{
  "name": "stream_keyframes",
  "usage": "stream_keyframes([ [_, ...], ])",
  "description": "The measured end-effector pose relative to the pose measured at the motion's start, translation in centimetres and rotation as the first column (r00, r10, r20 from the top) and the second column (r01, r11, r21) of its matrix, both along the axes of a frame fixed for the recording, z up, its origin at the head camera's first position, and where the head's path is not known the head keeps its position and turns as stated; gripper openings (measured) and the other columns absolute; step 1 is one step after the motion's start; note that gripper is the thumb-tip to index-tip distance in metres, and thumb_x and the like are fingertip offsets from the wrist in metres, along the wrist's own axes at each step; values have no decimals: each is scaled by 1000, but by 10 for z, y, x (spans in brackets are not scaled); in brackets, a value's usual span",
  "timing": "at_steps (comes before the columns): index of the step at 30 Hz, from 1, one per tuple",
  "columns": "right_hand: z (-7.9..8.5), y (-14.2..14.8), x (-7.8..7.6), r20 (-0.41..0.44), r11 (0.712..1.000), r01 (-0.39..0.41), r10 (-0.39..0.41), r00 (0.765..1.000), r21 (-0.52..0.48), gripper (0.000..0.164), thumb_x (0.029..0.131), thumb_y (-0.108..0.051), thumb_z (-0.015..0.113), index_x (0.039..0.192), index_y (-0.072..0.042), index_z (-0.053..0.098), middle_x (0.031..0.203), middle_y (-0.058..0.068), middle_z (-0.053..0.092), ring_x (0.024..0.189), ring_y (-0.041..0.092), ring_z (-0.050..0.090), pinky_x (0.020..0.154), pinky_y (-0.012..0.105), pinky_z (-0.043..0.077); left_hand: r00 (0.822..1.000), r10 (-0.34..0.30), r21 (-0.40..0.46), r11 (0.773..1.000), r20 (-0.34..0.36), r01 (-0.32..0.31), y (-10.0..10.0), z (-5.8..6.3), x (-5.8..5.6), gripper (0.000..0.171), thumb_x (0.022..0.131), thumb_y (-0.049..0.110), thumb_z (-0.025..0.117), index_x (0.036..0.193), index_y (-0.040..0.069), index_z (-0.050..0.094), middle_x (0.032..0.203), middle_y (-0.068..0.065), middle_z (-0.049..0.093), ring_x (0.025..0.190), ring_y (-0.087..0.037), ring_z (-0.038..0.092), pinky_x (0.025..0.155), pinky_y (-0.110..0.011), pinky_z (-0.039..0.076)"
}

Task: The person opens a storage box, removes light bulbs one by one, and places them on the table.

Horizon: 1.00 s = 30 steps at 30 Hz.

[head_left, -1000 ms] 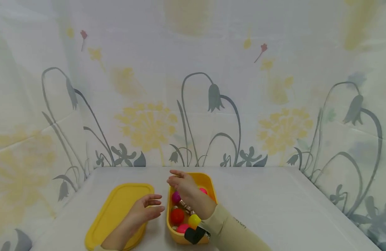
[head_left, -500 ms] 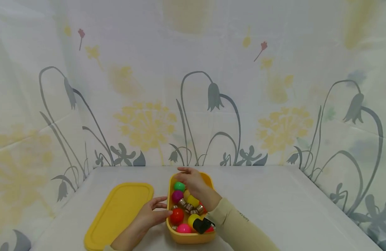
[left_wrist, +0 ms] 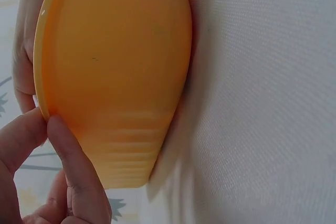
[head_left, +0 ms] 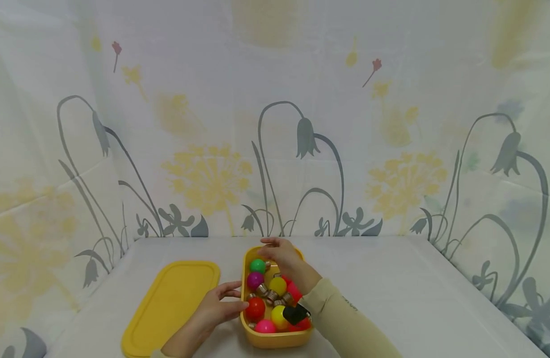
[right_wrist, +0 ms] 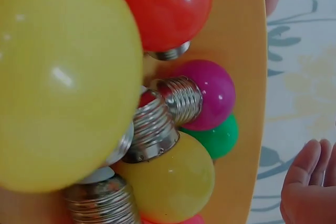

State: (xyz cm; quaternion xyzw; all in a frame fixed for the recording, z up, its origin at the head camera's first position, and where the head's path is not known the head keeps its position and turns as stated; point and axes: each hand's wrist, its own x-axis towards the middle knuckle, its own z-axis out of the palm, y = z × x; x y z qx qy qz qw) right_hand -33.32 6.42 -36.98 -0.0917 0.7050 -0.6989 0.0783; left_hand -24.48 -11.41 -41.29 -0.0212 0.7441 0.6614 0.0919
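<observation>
A yellow-orange plastic box (head_left: 275,340) full of coloured light bulbs stands in the middle of the table. My left hand (head_left: 216,307) pinches its left rim, thumb and forefinger meeting at the edge in the left wrist view. Over the far end hovers my right hand (head_left: 281,256), its fingers loosely bent and holding nothing in the right wrist view. Inside lie a green bulb (head_left: 257,266), a purple bulb (head_left: 255,280), a red bulb (head_left: 255,309), a pink bulb (head_left: 265,326) and several others with metal screw bases. The right forearm hides the box's right side.
A flat yellow lid (head_left: 176,298) lies on the white table (head_left: 382,288), left of the box. Behind the table hangs a flower-printed curtain (head_left: 301,74). A small black wrist device (head_left: 296,314) overlaps the near bulbs.
My left hand has moved right from beside the box and taken its rim. The box has shifted slightly right. My right hand has also drifted right, uncovering the green and middle yellow bulbs.
</observation>
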Motion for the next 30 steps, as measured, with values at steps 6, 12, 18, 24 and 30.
stream_keyframes([
  [6,2,5,-5,-24,994,-22,25,999,104,31,87,-1,62,116,5,56,104,15,59,98,32,56,98,48,38,999,-30,2,1000,-30,30,2,-2,0,66,74,12,79,129,-6,48,105,-14,54,81,-19,56,74,-34,54],
  [12,1,7,-10,-89,971,-48,71,994,234,26,83,6,63,109,9,58,95,14,59,84,21,54,90,42,45,999,-22,13,1000,-30,23,2,-2,1,66,74,12,79,129,-5,48,104,-14,53,79,-18,56,74,-33,54],
  [18,-1,8,-13,-136,927,-26,83,987,374,23,80,8,66,101,5,61,92,12,59,82,20,53,78,32,51,999,-26,11,1000,-31,26,2,-1,1,65,74,12,79,129,-6,48,103,-13,53,79,-18,56,73,-33,54],
  [24,-4,11,-17,-177,878,6,90,980,478,24,75,13,67,98,5,62,91,12,59,82,21,53,76,32,51,999,-21,-1,1000,-26,21,3,-2,0,66,74,13,79,130,-5,48,104,-13,53,78,-18,56,73,-33,54],
  [30,-10,12,-20,-205,818,-21,169,964,575,25,75,10,68,99,5,64,94,12,61,87,23,55,79,33,51,1000,-16,-1,1000,-13,16,2,-4,-2,66,74,12,79,130,-4,48,104,-14,53,79,-18,56,73,-33,54],
])
